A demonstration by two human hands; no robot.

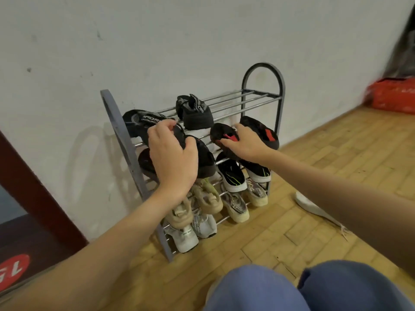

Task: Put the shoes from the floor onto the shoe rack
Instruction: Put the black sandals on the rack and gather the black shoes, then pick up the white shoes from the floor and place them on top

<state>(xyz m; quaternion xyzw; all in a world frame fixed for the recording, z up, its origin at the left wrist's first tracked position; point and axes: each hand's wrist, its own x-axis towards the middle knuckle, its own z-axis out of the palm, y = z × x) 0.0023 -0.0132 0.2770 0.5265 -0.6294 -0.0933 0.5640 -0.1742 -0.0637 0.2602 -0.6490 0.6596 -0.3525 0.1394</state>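
Note:
A grey metal shoe rack (pixel 262 95) stands against the white wall, its tiers holding several shoes. My left hand (pixel 173 158) grips a black sneaker (pixel 139 122) lying at the left end of the top tier. My right hand (pixel 242 142) rests on a black shoe with a red tab (pixel 219 133) on the second tier, fingers curled over its collar; its partner (pixel 262 131) sits just to the right. Another black sneaker (pixel 195 113) stands upright in the middle of the top tier. One white shoe (pixel 312 205) lies on the floor to the right of the rack.
Lower tiers carry black-and-white trainers (pixel 233 176), beige shoes (pixel 208 198) and white sneakers (pixel 186 239). A red bag (pixel 393 95) sits on the wooden floor at far right. A dark red door frame (pixel 38 189) is at left. My knees in blue trousers (pixel 258 290) are below.

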